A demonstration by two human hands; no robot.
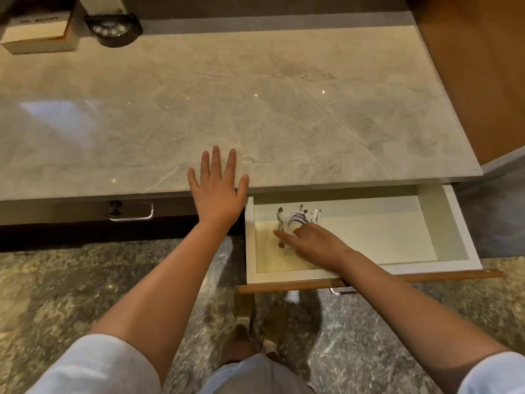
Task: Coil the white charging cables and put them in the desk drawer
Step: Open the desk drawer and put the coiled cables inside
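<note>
Inside the open desk drawer (443, 223), toward its left end, a bundle of coiled white charging cables (295, 220), right hand (309, 243) resting on it with fingers relaxed, left hand (217, 191) flat and spread on the marble desktop (284, 109) edge, speckled floor (71, 280) below.

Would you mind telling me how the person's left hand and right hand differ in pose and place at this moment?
The left hand lies flat with fingers spread on the desk top's front edge, while the right hand reaches down into the open drawer. The left hand touches only stone, whereas the right hand's fingers rest on the coiled white cables near the drawer's left end. Both arms are bare to the rolled-up sleeves.
</note>
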